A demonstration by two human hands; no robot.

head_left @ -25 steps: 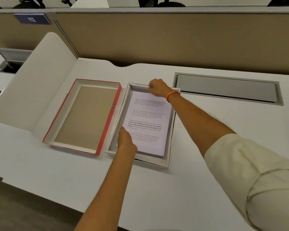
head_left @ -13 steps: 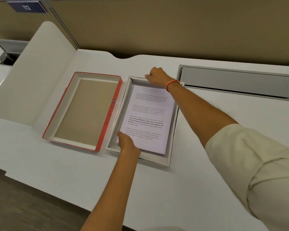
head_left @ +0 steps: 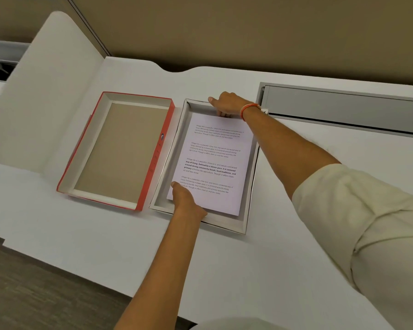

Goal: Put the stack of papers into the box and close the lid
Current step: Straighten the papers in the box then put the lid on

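The stack of papers [head_left: 212,163], white sheets with printed text, lies inside the shallow white box [head_left: 252,179] at the middle of the desk. My left hand [head_left: 185,198] holds the stack's near left corner, fingers curled at its edge. My right hand [head_left: 227,103], with an orange band on the wrist, grips the stack's far edge just inside the box's far wall. The red lid [head_left: 158,156] lies upside down to the left of the box, almost touching it, with its brown inside facing up.
A grey cable hatch [head_left: 343,110] is set into the desk to the right of the box. A white curved divider panel [head_left: 45,91] stands left of the lid. A beige partition [head_left: 224,32] runs behind the desk. The desk's front edge [head_left: 81,270] is near me.
The view has tilted down and come closer. Both hands stay at the ends of the stack, which has settled flatter into the box. The lid has not moved.
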